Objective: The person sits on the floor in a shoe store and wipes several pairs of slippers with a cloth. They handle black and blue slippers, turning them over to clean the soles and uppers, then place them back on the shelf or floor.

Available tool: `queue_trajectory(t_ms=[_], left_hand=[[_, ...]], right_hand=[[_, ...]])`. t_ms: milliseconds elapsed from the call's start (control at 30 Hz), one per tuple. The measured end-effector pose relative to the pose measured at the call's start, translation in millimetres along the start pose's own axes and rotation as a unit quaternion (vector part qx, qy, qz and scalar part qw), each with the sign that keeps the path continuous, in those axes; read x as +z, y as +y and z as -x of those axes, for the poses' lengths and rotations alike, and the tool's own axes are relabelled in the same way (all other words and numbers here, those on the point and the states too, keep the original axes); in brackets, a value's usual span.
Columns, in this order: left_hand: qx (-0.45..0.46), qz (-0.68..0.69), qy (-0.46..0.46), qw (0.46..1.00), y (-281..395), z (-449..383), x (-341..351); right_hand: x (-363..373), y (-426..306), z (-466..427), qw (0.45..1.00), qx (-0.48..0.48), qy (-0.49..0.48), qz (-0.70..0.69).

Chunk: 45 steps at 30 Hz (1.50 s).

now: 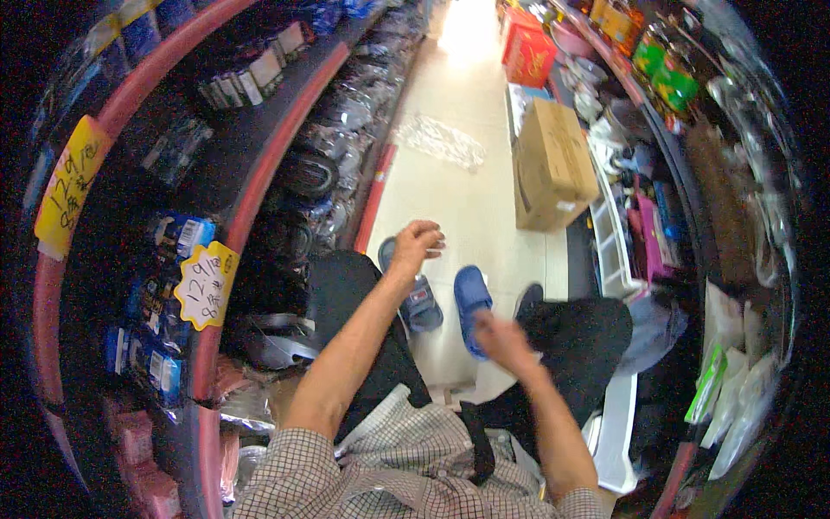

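My left hand is raised over the floor between my knees, its fingers loosely curled, with no object seen in it. My right hand is blurred and overlaps the lower right edge of a blue slipper; whether it touches or grips the slipper I cannot tell. To the left of that slipper lies a dark blue-grey slide sandal with a small patch on its strap. Another dark sandal or shoe shows partly behind my left hand.
A cardboard box and a red box stand along the right shelf. Crumpled clear plastic lies on the aisle floor. Wrapped footwear fills the low left shelf. A white plastic basket stands at right.
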<state>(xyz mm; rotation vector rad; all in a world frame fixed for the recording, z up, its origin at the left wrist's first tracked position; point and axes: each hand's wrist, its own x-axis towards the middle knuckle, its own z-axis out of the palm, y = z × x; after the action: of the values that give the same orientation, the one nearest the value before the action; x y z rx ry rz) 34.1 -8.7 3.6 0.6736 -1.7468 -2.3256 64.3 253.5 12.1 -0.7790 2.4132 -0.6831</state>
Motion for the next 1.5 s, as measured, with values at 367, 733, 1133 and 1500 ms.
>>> queue_trajectory(t_ms=[367,733,1133,1500], left_hand=[[-0.034,0.000,-0.048,0.998,17.1,-6.0,40.9],[-0.169,0.050,-0.068,0.982,35.2,14.9,66.0],[-0.195,0.046,-0.120,0.972,21.7,88.9,57.0],[-0.078,0.048,-0.063,0.994,37.2,98.7,42.3]], right_hand=[[227.8,95.3,11.3,0.868,0.027,-0.491,-0.067],[234.4,77.3,28.4,0.843,0.086,-0.509,-0.153],[273.6,51.8,78.1,0.853,0.064,-0.501,-0.134],[178.8,32.9,-30.6,0.994,0.007,-0.109,-0.012]])
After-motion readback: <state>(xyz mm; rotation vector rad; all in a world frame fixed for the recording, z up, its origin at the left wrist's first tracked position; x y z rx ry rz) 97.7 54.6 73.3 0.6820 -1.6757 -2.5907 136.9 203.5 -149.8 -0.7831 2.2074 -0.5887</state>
